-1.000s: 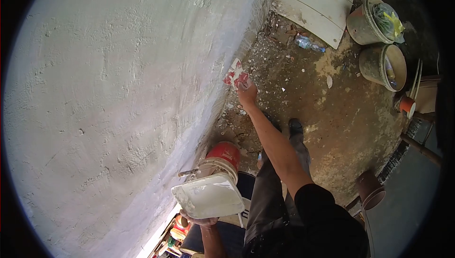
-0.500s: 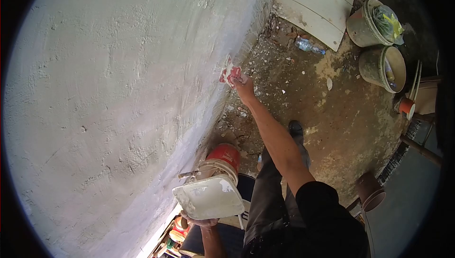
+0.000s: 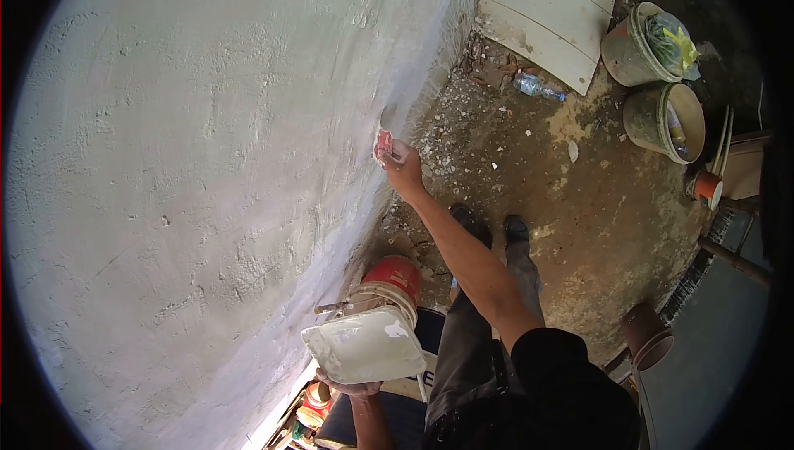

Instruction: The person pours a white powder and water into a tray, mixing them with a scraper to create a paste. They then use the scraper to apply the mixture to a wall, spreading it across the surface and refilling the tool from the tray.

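My right hand (image 3: 403, 170) grips a red putty knife (image 3: 384, 146) smeared with white paste. Its blade is at the lower part of the plastered wall (image 3: 207, 160), beside a darker smooth patch; whether it presses on the wall is hard to tell. Low in the view, my left hand (image 3: 351, 385) is closed on the near edge of a white, paste-stained board (image 3: 364, 347), holding it from below. Thin smears show on the board. Right behind the board stands a red-and-white bucket (image 3: 389, 280) with a stick-like handle across its top.
Plaster crumbs litter the floor (image 3: 571, 227) along the wall. Farther off are a plastic bottle (image 3: 539, 86), a pale panel (image 3: 546, 16) and two dirty buckets (image 3: 633, 53), (image 3: 653, 119). A brown pot (image 3: 645, 334) lies at the right. My feet are near the middle.
My right hand has moved left and slightly down with the putty knife, which has turned. A darker patch now shows on the wall above it. My left hand and the board stay put.
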Demonstrator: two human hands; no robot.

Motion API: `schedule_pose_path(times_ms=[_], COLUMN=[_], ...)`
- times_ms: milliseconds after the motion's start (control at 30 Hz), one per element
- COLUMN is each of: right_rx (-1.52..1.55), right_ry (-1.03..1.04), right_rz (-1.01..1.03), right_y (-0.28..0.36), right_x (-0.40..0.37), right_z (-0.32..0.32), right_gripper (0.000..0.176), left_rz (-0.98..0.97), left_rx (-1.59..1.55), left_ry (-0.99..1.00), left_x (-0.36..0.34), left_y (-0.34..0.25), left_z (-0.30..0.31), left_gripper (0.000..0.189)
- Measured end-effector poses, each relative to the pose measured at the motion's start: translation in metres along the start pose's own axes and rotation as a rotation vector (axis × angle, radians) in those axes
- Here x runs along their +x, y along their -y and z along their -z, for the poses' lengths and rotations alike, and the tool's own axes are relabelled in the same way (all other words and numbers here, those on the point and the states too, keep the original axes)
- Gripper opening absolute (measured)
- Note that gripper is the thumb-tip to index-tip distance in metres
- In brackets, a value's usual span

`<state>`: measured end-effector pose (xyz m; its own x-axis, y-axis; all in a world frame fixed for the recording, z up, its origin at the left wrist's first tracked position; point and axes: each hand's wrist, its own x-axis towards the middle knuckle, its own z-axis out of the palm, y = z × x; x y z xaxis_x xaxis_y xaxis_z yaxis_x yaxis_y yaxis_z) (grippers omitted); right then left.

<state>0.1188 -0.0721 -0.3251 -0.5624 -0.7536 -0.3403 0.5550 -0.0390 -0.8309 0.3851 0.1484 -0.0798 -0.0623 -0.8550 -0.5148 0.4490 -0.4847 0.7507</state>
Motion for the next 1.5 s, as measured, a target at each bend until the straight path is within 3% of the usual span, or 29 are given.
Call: schedule_pose_path(times_ms=[67,233,367,467,567,667,733,800,867,933,1000,1067,1500], right_rx=[-0.075,-0.207,-0.338,-0.171,-0.250,-0.133,-0.148,-0.042,0.104,0.163,0.138,0.134,0.113], right_ry=[-0.017,0.033,-0.130,-0.311,-0.420,-0.378,-0.255,-0.166,-0.116,-0.066,-0.016,-0.007,0.034], right_rz=[0.077,0.136,0.099,0.088,-0.078,-0.129,-0.118,-0.110,-0.124,-0.138,-0.150,-0.145,-0.091], right_y=[0.007,0.027,0.045,0.019,-0.029,-0.048,-0.053,-0.052,-0.043,-0.040,-0.036,-0.030,0.004], right_x=[-0.004,-0.025,-0.054,-0.054,-0.030,-0.007,0.004,0.010,0.005,0.003,0.001,-0.001,-0.017], right_z=[-0.012,-0.028,-0.028,-0.004,0.038,0.052,0.054,0.048,0.044,0.041,0.039,0.036,-0.006], right_gripper=[0.013,0.010,0.009,0.012,0.019,0.023,0.026,0.028,0.030,0.033,0.035,0.033,0.018], left_rz=[0.033,0.036,0.054,0.049,0.050,0.048,0.015,0.003,0.017,-0.096,-0.067,0.099,0.066], left_rx=[-0.098,-0.096,-0.106,-0.131,-0.055,-0.061,-0.159,-0.227,-0.264,-0.099,-0.112,-0.307,-0.222], left_ry=[0.139,0.135,0.117,0.065,0.091,0.133,0.301,0.283,0.082,0.154,0.155,0.092,0.114], left_x=[0.005,0.008,0.009,0.010,0.012,0.011,0.012,0.011,0.008,0.010,0.009,0.010,0.014], left_y=[-0.002,-0.005,-0.008,-0.007,-0.007,-0.009,-0.008,-0.009,-0.010,-0.007,-0.008,-0.015,-0.024], left_z=[-0.016,-0.023,-0.017,-0.020,-0.021,-0.003,0.008,0.009,0.001,0.005,0.007,0.008,0.000], left_gripper=[0.094,0.095,0.096,0.097,0.098,0.095,0.093,0.091,0.090,0.089,0.088,0.088,0.095])
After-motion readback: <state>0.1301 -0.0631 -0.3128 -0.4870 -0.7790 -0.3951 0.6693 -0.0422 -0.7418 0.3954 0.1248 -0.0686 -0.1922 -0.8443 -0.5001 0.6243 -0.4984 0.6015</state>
